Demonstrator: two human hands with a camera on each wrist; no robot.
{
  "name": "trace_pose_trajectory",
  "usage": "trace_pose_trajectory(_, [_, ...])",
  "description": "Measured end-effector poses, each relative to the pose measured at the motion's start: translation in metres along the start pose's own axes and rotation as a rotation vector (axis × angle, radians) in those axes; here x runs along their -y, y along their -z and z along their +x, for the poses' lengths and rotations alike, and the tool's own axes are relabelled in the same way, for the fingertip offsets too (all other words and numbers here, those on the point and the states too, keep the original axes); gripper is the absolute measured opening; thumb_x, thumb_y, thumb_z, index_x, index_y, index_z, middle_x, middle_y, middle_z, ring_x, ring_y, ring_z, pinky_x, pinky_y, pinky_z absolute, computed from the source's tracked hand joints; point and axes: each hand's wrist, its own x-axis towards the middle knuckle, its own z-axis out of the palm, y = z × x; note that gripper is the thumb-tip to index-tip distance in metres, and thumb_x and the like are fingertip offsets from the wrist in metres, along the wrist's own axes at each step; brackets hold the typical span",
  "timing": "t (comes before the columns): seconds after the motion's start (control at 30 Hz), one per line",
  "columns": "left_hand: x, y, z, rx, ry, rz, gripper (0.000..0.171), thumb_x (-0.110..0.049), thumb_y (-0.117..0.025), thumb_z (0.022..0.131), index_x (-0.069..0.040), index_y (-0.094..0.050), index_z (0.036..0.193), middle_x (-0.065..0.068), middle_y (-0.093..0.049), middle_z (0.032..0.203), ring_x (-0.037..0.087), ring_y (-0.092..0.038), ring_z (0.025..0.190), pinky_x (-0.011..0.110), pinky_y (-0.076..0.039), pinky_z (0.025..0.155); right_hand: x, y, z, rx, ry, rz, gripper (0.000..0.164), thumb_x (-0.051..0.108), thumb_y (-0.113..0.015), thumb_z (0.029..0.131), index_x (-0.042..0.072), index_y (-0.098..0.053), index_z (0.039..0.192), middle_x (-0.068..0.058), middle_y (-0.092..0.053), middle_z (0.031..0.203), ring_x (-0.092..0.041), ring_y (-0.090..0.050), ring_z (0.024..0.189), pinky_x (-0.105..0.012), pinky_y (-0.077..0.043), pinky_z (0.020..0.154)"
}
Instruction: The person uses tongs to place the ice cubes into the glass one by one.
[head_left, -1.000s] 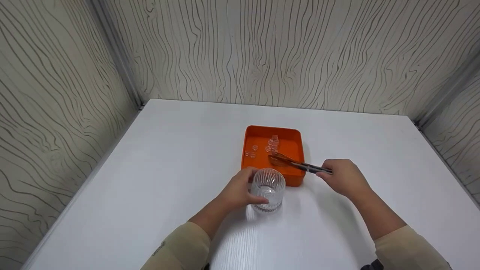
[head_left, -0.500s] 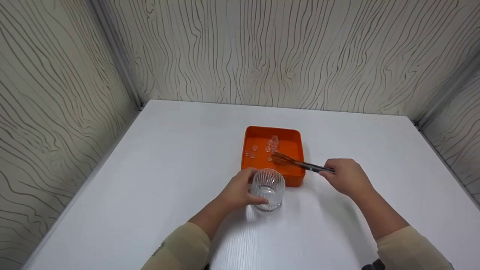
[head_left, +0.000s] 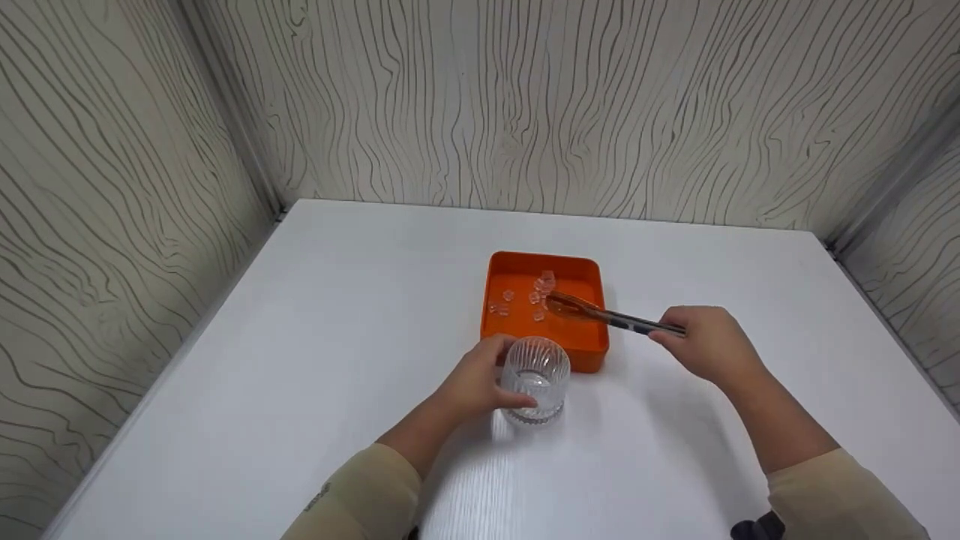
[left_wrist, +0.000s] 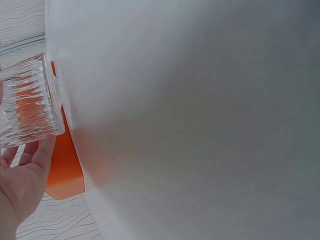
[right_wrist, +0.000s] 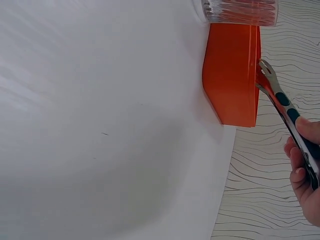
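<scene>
- Ribbed clear glass tumbler [head_left: 553, 386]: one, upright, lower centre of the head view, just in front of the tray's near wall; whether glass and wall touch cannot be told. In the left wrist view it lies at the left edge, in the right wrist view at the upper right.
- Left hand [head_left: 474, 384]: one, bare, lower centre of the head view; holding the tumbler from its left side, thumb across the near face, fingers round the far side.
- Tongs [head_left: 626, 322]: one pair, metal with dark grip sections, right of centre; slanting from the right hand up and leftward over the tray's right wall, heads above the tray's interior. Whether a cube sits between the heads cannot be told.
- Right hand [head_left: 711, 343]: one, bare, right of centre; fingers and thumb narrowed round the tongs' handle, well apart from the tumbler.
- Orange tray [head_left: 589, 361]: one, rectangular with rounded corners, centre of the head view.
- Clear ice-like cubes [head_left: 548, 278]: several, inside the tray; a cluster toward its upper right, a looser few at its left.
- White tabletop [head_left: 375, 285]: one, beneath everything listed.
- Wood-grain-patterned panels [head_left: 465, 97]: pale, dark-lined, across the top and both sides.
</scene>
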Motion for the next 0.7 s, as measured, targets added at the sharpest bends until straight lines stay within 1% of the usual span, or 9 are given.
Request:
trace_pose_trajectory(0.13, [0.0,0.0,0.0,-0.001,-0.01,0.0,0.073,-0.035,-0.084,0.061,-0.027,-0.045,0.122,-0.012,-0.051,0.116,0.01,-0.049,0.109,0.034,-0.041,0.098,-0.001,0.009,-0.001,-0.012,0.006,0.022,0.008,0.02,-0.066,0.083,0.014,-0.066,0.078,0.003,-0.058,0.066,-0.018,-0.047,0.065,-0.029,-0.037,0.054])
trace_pose_trajectory(0.33, [0.0,0.001,0.0,-0.002,-0.04,0.023,0.074,-0.035,-0.084,0.061,-0.024,-0.045,0.123,-0.01,-0.05,0.116,0.011,-0.049,0.108,0.033,-0.041,0.098,0.001,0.023,-0.005,-0.039,0.048,0.038,0.006,0.019,-0.066,0.083,0.014,-0.066,0.079,0.003,-0.059,0.069,-0.018,-0.047,0.065,-0.029,-0.037,0.054])
trace_pose_trajectory(0.53, [0.0,0.001,0.0,-0.002,-0.036,0.017,0.074,-0.035,-0.084,0.06,-0.024,-0.045,0.122,-0.01,-0.051,0.116,0.011,-0.05,0.108,0.034,-0.041,0.098,0.002,0.032,-0.01,-0.072,0.107,0.049,0.004,0.017,-0.067,0.081,0.015,-0.067,0.078,0.005,-0.057,0.065,-0.016,-0.047,0.062,-0.028,-0.037,0.053])
trace_pose_trajectory(0.7, [0.001,-0.001,0.001,-0.006,-0.029,0.011,0.073,-0.034,-0.084,0.06,-0.025,-0.046,0.121,-0.011,-0.051,0.115,0.011,-0.05,0.107,0.034,-0.041,0.097,0.002,0.036,-0.014,-0.071,0.143,0.041,0.004,0.017,-0.068,0.081,0.014,-0.067,0.079,0.005,-0.056,0.065,-0.014,-0.046,0.061,-0.027,-0.038,0.052])
